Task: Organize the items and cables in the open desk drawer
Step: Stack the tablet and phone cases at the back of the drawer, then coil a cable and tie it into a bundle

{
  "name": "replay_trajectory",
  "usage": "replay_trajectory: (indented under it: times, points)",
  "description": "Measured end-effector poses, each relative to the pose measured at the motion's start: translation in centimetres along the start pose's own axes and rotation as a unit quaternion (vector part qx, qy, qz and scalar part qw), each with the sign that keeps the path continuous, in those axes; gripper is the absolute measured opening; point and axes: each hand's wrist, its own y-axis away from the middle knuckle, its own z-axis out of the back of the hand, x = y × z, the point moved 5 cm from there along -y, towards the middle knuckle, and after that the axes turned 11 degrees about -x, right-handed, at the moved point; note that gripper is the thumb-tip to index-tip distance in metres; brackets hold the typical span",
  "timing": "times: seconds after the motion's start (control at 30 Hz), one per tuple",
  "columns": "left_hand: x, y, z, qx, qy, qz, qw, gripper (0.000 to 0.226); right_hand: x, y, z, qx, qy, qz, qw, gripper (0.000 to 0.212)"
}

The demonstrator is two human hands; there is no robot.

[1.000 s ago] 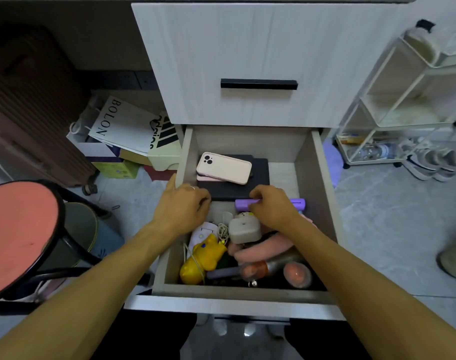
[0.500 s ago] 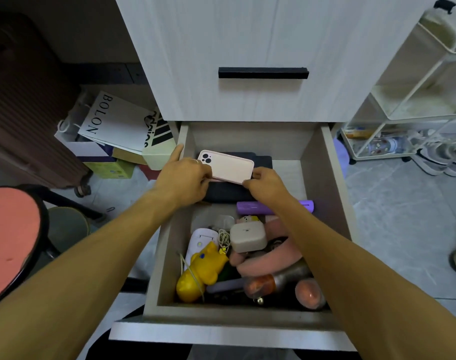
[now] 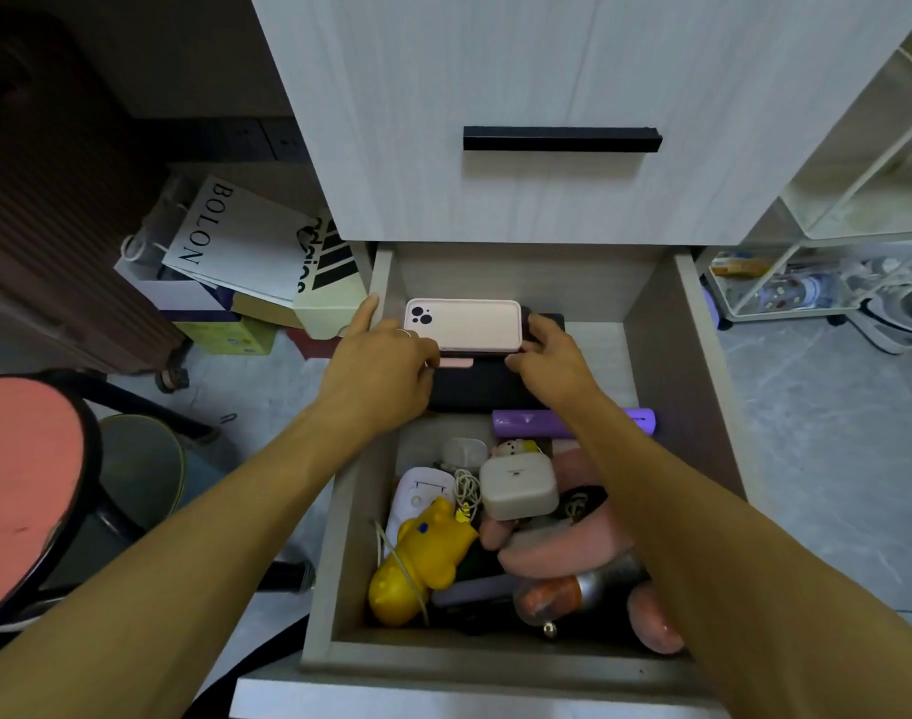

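The open drawer (image 3: 656, 313) holds a pink-cased phone (image 3: 464, 324) at its back, lying on a black flat case (image 3: 474, 391). My left hand (image 3: 381, 371) pinches the phone's left end, index finger stretched along the drawer's left wall. My right hand (image 3: 547, 360) grips the phone's right end. Nearer me lie a purple stick (image 3: 532, 424), a white charger box (image 3: 519, 487), a tangled white cable (image 3: 467, 493), a white mouse (image 3: 423, 495), a yellow toy (image 3: 423, 563), a pink plush (image 3: 563, 547) and an orange-capped bottle (image 3: 552, 596).
The closed upper drawer with a black handle (image 3: 563, 139) overhangs the back. A red stool (image 3: 23, 490) stands at left, paper bags and boxes (image 3: 236, 241) behind it. A white wire rack (image 3: 832, 241) and shoes (image 3: 890, 319) are at right.
Both hands moved from the drawer's middle to the back and took hold of the pink phone's ends. The phone now lies straighter, closer to the back wall.
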Motion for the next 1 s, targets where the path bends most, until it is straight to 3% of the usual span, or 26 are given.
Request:
replay_trajectory:
  times: [0.17,0.27,0.4,0.5,0.63,0.8,0.9,1.0]
  points:
    - [-0.4,1.5,0.7,-0.018,0.055,0.007,0.998,0.022,0.6,2.3,1.3,0.028,0.111,0.054,0.992,0.052]
    - [-1.5,3.4,1.7,0.000,0.043,-0.005,0.999,0.024,0.5,5.3,2.3,0.093,0.203,0.093,0.970,0.040]
    - [-3.2,6.5,1.7,0.167,-0.092,-0.089,0.978,0.036,0.7,10.5,4.0,0.206,0.374,0.160,0.890,0.039]
    - [-4.5,7.8,0.7,0.293,-0.178,-0.156,0.926,0.048,0.7,13.4,6.1,0.177,0.448,0.203,0.853,0.036]
    - [-5.9,7.7,-1.1,0.422,-0.024,-0.043,0.905,0.069,-0.3,14.2,7.3,0.138,0.450,0.243,0.848,0.041]
    - [-5.9,7.1,-0.2,0.344,0.037,-0.008,0.938,0.031,-0.5,14.0,7.3,0.205,0.452,0.201,0.844,0.080]
    - [-5.4,6.6,1.9,0.241,0.061,-0.003,0.968,0.020,-0.6,13.9,7.3,0.233,0.491,0.206,0.814,0.069]
    - [-4.4,6.7,4.6,0.096,0.112,0.027,0.989,0.016,-0.4,14.1,7.2,0.208,0.530,0.227,0.790,0.053]
